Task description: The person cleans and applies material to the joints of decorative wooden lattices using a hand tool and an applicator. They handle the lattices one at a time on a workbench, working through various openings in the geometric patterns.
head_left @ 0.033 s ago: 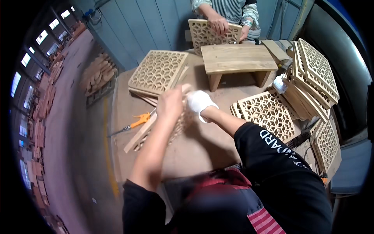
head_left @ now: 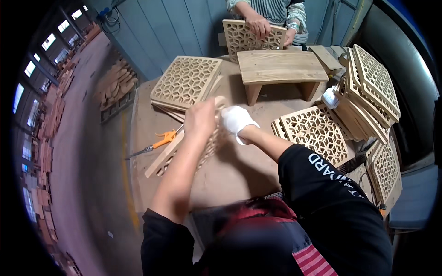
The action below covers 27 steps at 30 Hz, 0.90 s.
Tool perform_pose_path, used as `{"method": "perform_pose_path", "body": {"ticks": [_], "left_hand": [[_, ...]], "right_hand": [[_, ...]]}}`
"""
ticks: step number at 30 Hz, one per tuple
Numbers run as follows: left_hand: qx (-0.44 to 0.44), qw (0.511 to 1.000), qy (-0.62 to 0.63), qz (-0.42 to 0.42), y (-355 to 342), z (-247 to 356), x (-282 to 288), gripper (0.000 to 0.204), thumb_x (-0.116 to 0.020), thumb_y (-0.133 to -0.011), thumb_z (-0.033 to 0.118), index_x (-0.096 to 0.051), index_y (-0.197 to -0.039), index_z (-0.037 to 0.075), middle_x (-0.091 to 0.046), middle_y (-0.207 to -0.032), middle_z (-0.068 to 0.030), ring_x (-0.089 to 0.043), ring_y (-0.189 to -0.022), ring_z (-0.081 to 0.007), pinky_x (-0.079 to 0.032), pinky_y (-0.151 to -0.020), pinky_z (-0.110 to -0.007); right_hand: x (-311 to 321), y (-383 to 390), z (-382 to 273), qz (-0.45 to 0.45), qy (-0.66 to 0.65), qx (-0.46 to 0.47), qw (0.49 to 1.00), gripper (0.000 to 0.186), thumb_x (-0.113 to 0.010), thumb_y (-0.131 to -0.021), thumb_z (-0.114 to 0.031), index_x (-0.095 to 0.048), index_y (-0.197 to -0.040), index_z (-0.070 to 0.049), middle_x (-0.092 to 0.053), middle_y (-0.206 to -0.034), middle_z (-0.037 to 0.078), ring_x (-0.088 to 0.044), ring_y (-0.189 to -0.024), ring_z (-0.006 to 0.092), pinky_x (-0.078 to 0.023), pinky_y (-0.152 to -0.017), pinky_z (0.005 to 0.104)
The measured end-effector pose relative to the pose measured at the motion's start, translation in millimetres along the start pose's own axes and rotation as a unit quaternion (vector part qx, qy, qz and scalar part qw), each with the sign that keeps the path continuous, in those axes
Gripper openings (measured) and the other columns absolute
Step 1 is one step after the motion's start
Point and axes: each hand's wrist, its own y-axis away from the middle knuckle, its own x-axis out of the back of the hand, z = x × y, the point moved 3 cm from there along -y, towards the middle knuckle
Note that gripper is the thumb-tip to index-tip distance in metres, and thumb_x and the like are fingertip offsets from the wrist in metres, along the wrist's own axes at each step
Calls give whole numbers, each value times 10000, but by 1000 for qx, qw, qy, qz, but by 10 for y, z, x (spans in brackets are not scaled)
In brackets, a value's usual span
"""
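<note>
Lattice panel [head_left: 184, 149] lies tilted on the tabletop [head_left: 239, 170], long axis running from 7 to 1 o'clock; its upper end sits under both hands. Left hand [head_left: 200, 117] closes over that edge, while the gloved right hand [head_left: 237, 120] grips it from 3 o'clock, forearms converging

Bare left hand [head_left: 200, 117] closed, gloved right hand [head_left: 237, 120] curled, forearms converging

Black short-sleeved shirt, white lettering on right sleeve; white glove on right hand [head_left: 237, 120]; left hand [head_left: 199, 117] bare.
</note>
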Motion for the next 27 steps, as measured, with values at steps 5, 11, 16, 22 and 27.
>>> {"method": "perform_pose_path", "body": {"ticks": [5,11,16,22,27], "left_hand": [[21,1000,8,16,-88,-319,13,483,-867,-674,206,-598,-1044,50,-694,-952,-203,-652,-972,-404,-500,-835,-482],[10,1000,2,11,-76,-207,-91,521,-876,-672,212,-613,-1093,55,-697,-946,-210,-655,-961,-401,-504,-835,-481],[1,1000,-10,21,-17,-109,-25,577,-862,-694,199,-592,-1186,63,-696,-960,-210,-658,-959,-397,-510,-848,-476],[2,999,-31,9,19,-77,-10,420,-812,-742,159,-586,-1064,12,-704,-954,-226,-673,-973,-392,-529,-883,-464],[15,1000,-18,3,23,-70,-11,468,-840,-729,180,-556,-1070,31,-695,-934,-205,-658,-969,-393,-509,-853,-484]], "right_hand": [[280,898,254,-249,-372,-222,866,285,-413,-1027,-248,-603,-922,-63,-566,-666,98,-501,-520,215,-411,-475,333],[121,1152,715,-253,-857,-224,390,291,-480,-1035,-324,-505,-812,-139,-408,-569,-45,-333,-378,97,-270,-338,249],[80,1172,546,-336,-865,-155,337,305,-488,-1029,-376,-552,-911,-102,-447,-653,-12,-368,-436,103,-294,-370,246],[101,1046,469,-220,-720,-192,630,366,-447,-1051,-421,-548,-932,-89,-456,-626,-7,-382,-443,103,-328,-393,259],[251,799,325,-73,-314,-140,936,380,-508,-1004,-360,-638,-924,-12,-625,-820,183,-583,-716,311,-462,-673,393]]}}
